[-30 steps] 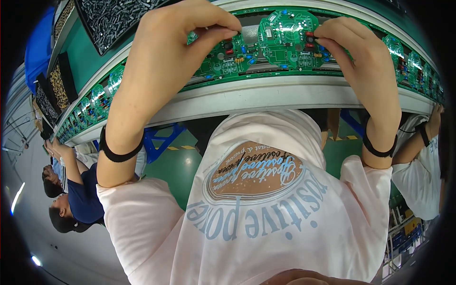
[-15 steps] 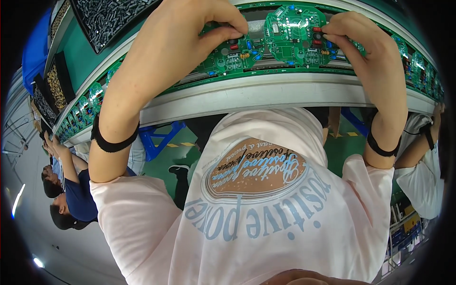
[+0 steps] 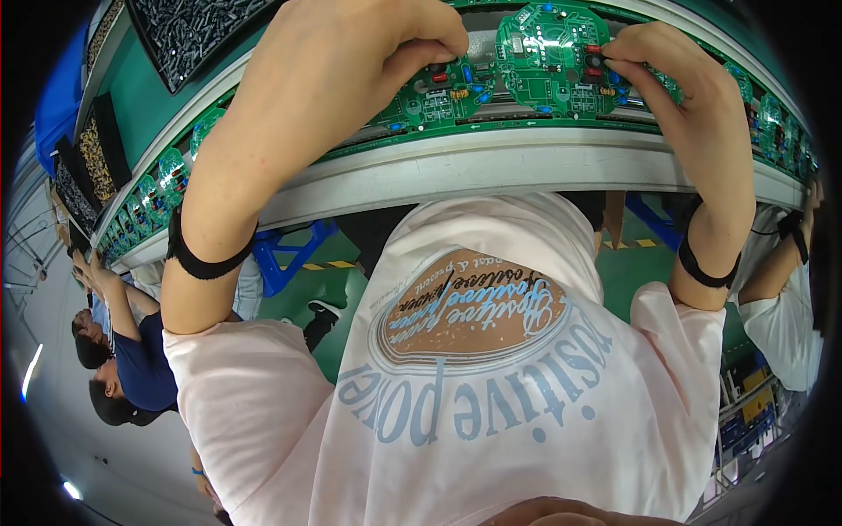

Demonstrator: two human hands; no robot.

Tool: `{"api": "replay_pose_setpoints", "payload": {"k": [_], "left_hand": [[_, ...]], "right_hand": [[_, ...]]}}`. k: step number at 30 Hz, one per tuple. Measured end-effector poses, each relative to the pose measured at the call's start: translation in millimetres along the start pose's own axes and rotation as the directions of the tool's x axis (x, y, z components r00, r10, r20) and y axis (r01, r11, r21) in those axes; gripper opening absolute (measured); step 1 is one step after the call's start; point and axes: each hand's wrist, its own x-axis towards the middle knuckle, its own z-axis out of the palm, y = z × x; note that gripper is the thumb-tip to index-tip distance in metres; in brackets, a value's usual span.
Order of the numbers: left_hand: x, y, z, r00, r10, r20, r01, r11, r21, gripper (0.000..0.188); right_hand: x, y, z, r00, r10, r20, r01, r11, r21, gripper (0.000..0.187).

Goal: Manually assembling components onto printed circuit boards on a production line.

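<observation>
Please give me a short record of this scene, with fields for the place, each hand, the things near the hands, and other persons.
place: conveyor line carrying a row of green circuit boards
left hand: left hand with fingertips pinched over a green circuit board
right hand: right hand with fingertips on the right edge of a round green circuit board, at a small red part
wrists: black wristbands on both
nearby: dark trays of small parts behind the line
other persons: one at the left, one arm at the right
</observation>
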Motion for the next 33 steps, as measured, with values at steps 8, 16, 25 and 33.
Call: {"api": "replay_pose_setpoints", "payload": {"k": [8, 16, 25, 33], "left_hand": [[8.9, -33.2, 33.6, 0.666, 0.533, -0.522, -0.642, 0.766, -0.037, 0.011], [6.6, -29.2, 28.6, 0.616, 0.597, -0.513, -0.642, 0.758, 0.111, 0.016], [-5.4, 14.4, -9.0, 0.992, 0.123, 0.042, -0.129, 0.967, 0.219, 0.022], [-26.2, -38.6, -32.4, 0.946, -0.025, -0.324, 0.138, 0.933, 0.331, 0.02]], "right_hand": [[-0.4, 1.4, -1.4, 1.0, 0.012, 0.023, -0.011, 1.0, -0.011, 0.016], [2.8, 0.8, -0.8, 0.999, 0.004, 0.032, -0.002, 0.999, -0.037, 0.015], [0.0, -6.5, -1.2, 0.999, 0.003, 0.034, 0.0, 0.995, -0.095, 0.02], [-1.2, -23.9, -22.5, 0.999, 0.052, -0.002, -0.052, 0.992, -0.111, 0.022]]}}
